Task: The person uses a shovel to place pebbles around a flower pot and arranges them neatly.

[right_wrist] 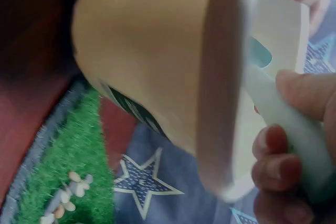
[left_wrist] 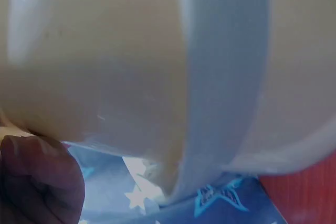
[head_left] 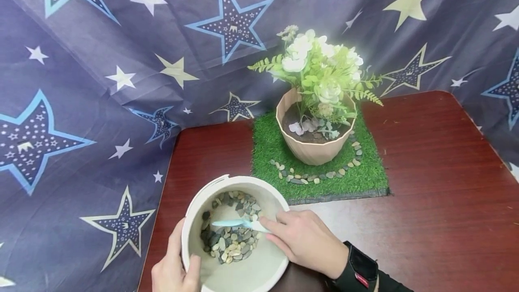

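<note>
A white bucket [head_left: 243,276] is tipped so that its mouth faces me, with many grey, tan and dark pebbles [head_left: 233,244] inside. My left hand [head_left: 178,262] grips its rim at the left, thumb inside; the left wrist view shows the bucket's outer wall [left_wrist: 131,77] and the curled fingers [left_wrist: 42,177]. Reaching over the right rim, my right hand [head_left: 304,240] holds a small trowel [head_left: 233,223] with a light blue blade and white handle. In the right wrist view, its fingers and thumb wrap the pale handle [right_wrist: 289,124]. The blade is above the pebbles.
Behind the bucket, a ribbed beige flowerpot [head_left: 312,151] with white flowers [head_left: 302,51] and ferns stands on a green turf mat [head_left: 369,172]. A curved row of pebbles [head_left: 310,178] lies before the pot. A star-patterned cloth [head_left: 101,57] hangs behind the reddish-brown table [head_left: 438,193].
</note>
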A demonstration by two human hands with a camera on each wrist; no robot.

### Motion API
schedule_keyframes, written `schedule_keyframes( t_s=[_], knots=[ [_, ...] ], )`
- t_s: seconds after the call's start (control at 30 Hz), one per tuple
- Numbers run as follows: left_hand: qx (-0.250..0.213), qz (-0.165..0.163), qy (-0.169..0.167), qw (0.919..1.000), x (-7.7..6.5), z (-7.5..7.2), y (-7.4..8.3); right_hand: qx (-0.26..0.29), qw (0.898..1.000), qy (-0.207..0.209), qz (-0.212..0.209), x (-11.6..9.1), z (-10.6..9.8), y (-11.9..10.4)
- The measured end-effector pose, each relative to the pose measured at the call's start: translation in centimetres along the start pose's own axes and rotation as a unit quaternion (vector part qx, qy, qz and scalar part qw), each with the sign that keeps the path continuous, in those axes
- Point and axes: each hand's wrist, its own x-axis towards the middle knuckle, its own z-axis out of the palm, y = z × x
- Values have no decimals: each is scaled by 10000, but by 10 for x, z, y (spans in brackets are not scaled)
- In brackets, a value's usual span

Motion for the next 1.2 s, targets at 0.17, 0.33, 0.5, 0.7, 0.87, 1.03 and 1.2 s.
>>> schedule_keyframes(
  t_s=[0.17,0.33,0.5,0.7,0.87,1.03,1.2],
  knots=[
    [42,517,111,9986,-4,5,9,-614,9977,-257,116,-2,21,-2],
    [-152,705,260,9971,-6,9,14,-1248,9902,-374,502,-1,32,-3],
    [-267,828,348,9956,-6,12,15,-1375,9870,-610,573,1,33,-3],
    [-337,885,360,9949,-6,13,15,-1184,9857,-1048,582,7,25,-2],
    [-340,902,399,9945,-6,14,14,-916,9859,-1297,525,11,18,-1],
    [-264,662,354,9968,-5,10,11,-673,9854,-1562,112,11,12,-2],
    [-292,804,318,9958,-6,11,13,-658,9852,-1564,262,10,19,-8]
  ],
)
